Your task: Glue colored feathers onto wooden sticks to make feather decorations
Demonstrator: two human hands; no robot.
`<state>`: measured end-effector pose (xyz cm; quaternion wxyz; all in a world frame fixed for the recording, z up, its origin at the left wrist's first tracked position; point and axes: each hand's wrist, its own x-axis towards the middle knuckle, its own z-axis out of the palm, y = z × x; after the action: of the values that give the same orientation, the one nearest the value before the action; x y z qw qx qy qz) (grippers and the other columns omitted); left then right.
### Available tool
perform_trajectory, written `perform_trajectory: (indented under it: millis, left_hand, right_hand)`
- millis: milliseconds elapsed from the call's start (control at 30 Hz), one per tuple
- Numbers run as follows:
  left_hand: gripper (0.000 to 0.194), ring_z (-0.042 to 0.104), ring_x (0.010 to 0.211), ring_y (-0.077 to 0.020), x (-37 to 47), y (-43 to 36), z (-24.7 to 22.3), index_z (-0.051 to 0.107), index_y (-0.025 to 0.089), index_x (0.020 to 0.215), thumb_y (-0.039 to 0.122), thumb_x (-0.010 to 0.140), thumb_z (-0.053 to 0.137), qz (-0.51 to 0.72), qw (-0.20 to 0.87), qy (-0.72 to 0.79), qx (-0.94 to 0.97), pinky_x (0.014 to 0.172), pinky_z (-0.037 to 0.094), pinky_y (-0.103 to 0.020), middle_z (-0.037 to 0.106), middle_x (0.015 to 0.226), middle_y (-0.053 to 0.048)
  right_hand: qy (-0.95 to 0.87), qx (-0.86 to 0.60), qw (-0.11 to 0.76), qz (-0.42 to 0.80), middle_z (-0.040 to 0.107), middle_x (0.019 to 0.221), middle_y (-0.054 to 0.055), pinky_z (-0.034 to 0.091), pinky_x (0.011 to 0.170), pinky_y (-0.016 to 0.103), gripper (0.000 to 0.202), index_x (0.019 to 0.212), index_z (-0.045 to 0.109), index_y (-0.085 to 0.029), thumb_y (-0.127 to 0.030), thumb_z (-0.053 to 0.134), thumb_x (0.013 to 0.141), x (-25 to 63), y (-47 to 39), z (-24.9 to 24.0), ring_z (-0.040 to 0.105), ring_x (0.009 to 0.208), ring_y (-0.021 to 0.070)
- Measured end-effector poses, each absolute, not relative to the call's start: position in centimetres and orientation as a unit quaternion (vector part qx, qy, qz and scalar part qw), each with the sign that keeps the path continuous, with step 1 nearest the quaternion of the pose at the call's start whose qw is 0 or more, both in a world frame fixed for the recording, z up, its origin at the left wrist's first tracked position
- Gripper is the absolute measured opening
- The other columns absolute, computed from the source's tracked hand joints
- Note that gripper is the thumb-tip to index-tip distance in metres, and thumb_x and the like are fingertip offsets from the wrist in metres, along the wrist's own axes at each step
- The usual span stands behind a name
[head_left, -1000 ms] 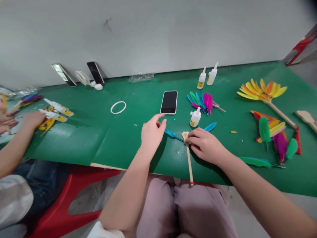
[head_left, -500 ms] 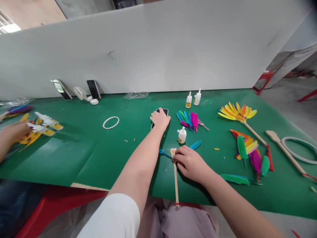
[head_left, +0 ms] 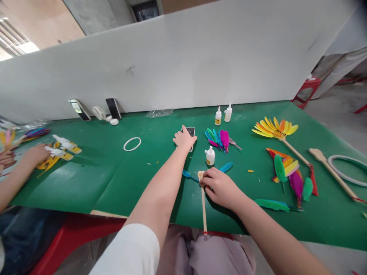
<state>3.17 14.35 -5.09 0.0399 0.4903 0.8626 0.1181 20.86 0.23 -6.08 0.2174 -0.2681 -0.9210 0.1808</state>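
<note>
My left hand (head_left: 184, 139) lies over a phone (head_left: 191, 132) on the green table, fingers spread, the lit screen showing beside them. With bent fingers my right hand (head_left: 219, 187) pinches the top of a wooden stick (head_left: 203, 210), whose lower end reaches the table's front edge. Blue feathers (head_left: 226, 167) lie either side of the stick's head. Just behind stands a white glue bottle (head_left: 210, 156). A pile of green, blue and pink feathers (head_left: 225, 139) lies farther back. To the right are loose coloured feathers (head_left: 296, 183) and a yellow feather fan (head_left: 276, 130).
Two glue bottles (head_left: 228, 113) stand near the white partition (head_left: 177, 61). A white ring (head_left: 132, 144) lies left of centre. Another wooden stick (head_left: 334, 173) and ring (head_left: 344, 175) lie far right. At the left, another person's hands (head_left: 40, 154) are near bottles and yellow feathers.
The view has shifted slightly left. My left fingers have spread and more of the phone's screen shows, now lit. My right hand stays at the stick's head.
</note>
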Motion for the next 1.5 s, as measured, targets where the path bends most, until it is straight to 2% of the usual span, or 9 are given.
perform_trajectory:
  millis: [500, 733, 867, 1000, 1067, 1167, 1267, 1367, 1500]
  left_hand:
    - [0.103, 0.047, 0.111, -0.0367, 3.1, 14.2, -4.7, 0.005, 0.012, 0.143, 0.053, 0.066, 0.059, 0.122, 0.025, 0.857, 0.499, 0.087, 0.041, -0.045, 0.053, 0.121, -0.021]
    - [0.100, 0.045, 0.112, -0.0384, 3.8, 14.7, -5.1, 0.006, 0.012, 0.143, 0.050, 0.067, 0.059, 0.116, 0.004, 0.862, 0.493, 0.088, 0.039, -0.048, 0.051, 0.121, -0.024]
    - [0.099, 0.045, 0.113, -0.0379, 3.6, 14.0, -4.1, 0.007, 0.016, 0.143, 0.053, 0.067, 0.058, 0.105, 0.012, 0.857, 0.505, 0.091, 0.036, -0.048, 0.050, 0.123, -0.022]
    - [0.073, 0.034, 0.122, -0.0341, 2.8, 9.9, -2.5, 0.016, 0.019, 0.142, 0.042, 0.080, 0.047, 0.203, -0.082, 0.784, 0.580, 0.096, 0.031, -0.046, 0.038, 0.136, -0.016]
    - [0.057, 0.038, 0.120, -0.0279, 2.3, 6.9, -2.3, 0.029, 0.020, 0.136, 0.036, 0.084, 0.044, 0.257, -0.120, 0.741, 0.609, 0.097, 0.031, -0.040, 0.045, 0.130, -0.012]
    - [0.029, 0.046, 0.109, -0.0216, 1.4, 3.2, -3.0, 0.056, 0.020, 0.110, 0.027, 0.084, 0.045, 0.311, -0.147, 0.674, 0.654, 0.096, 0.032, -0.035, 0.056, 0.111, -0.008]
    - [0.019, 0.051, 0.097, -0.0191, -0.2, 2.0, -4.1, 0.064, 0.019, 0.090, 0.019, 0.082, 0.047, 0.359, -0.158, 0.629, 0.671, 0.090, 0.037, -0.034, 0.060, 0.094, -0.006]
    - [0.019, 0.053, 0.090, -0.0169, -2.2, 2.5, -4.7, 0.065, 0.018, 0.087, 0.016, 0.080, 0.047, 0.384, -0.114, 0.641, 0.655, 0.084, 0.040, -0.031, 0.061, 0.089, -0.005]
    - [0.019, 0.055, 0.067, -0.0125, -4.5, 3.0, -4.3, 0.064, 0.019, 0.086, 0.025, 0.082, 0.046, 0.345, 0.041, 0.706, 0.617, 0.065, 0.042, -0.025, 0.063, 0.076, -0.002]
  right_hand:
    - [-0.925, -0.286, 0.193, 0.160, 0.056, 0.082, 0.007, 0.041, 0.074, 0.030, 0.020, 0.084, 0.065, -0.016, -0.015, 0.045, 0.080, 20.9, 0.2, -5.6, 0.047, 0.081, 0.0176]
    - [-0.928, -0.282, 0.187, 0.153, 0.056, 0.083, 0.009, 0.041, 0.074, 0.030, 0.021, 0.083, 0.065, -0.015, -0.015, 0.044, 0.081, 20.9, 0.3, -5.6, 0.047, 0.082, 0.0181]
    - [-0.930, -0.279, 0.184, 0.155, 0.057, 0.084, 0.009, 0.042, 0.075, 0.031, 0.022, 0.086, 0.065, -0.015, -0.015, 0.044, 0.081, 20.9, 0.3, -5.6, 0.047, 0.082, 0.0186]
    - [-0.932, -0.274, 0.186, 0.149, 0.057, 0.083, 0.010, 0.042, 0.076, 0.032, 0.023, 0.086, 0.066, -0.015, -0.014, 0.044, 0.081, 20.9, 0.3, -5.8, 0.048, 0.082, 0.0188]
    - [-0.933, -0.269, 0.195, 0.138, 0.058, 0.082, 0.009, 0.043, 0.075, 0.032, 0.022, 0.084, 0.067, -0.015, -0.014, 0.045, 0.081, 20.8, 0.3, -5.9, 0.049, 0.082, 0.0187]
    - [-0.935, -0.264, 0.211, 0.113, 0.059, 0.080, 0.009, 0.043, 0.073, 0.032, 0.023, 0.081, 0.067, -0.015, -0.013, 0.045, 0.081, 20.6, 0.4, -6.2, 0.050, 0.081, 0.0184]
    - [-0.936, -0.257, 0.223, 0.089, 0.060, 0.079, 0.009, 0.044, 0.072, 0.031, 0.024, 0.080, 0.068, -0.015, -0.012, 0.044, 0.082, 20.4, 0.4, -6.4, 0.051, 0.080, 0.0181]
    - [-0.937, -0.249, 0.233, 0.073, 0.062, 0.079, 0.009, 0.045, 0.071, 0.031, 0.025, 0.079, 0.068, -0.015, -0.012, 0.043, 0.083, 20.3, 0.5, -6.5, 0.052, 0.080, 0.0177]
    - [-0.940, -0.236, 0.238, 0.068, 0.064, 0.082, 0.009, 0.047, 0.070, 0.031, 0.025, 0.081, 0.068, -0.015, -0.011, 0.044, 0.083, 20.3, 0.6, -6.5, 0.053, 0.080, 0.0174]
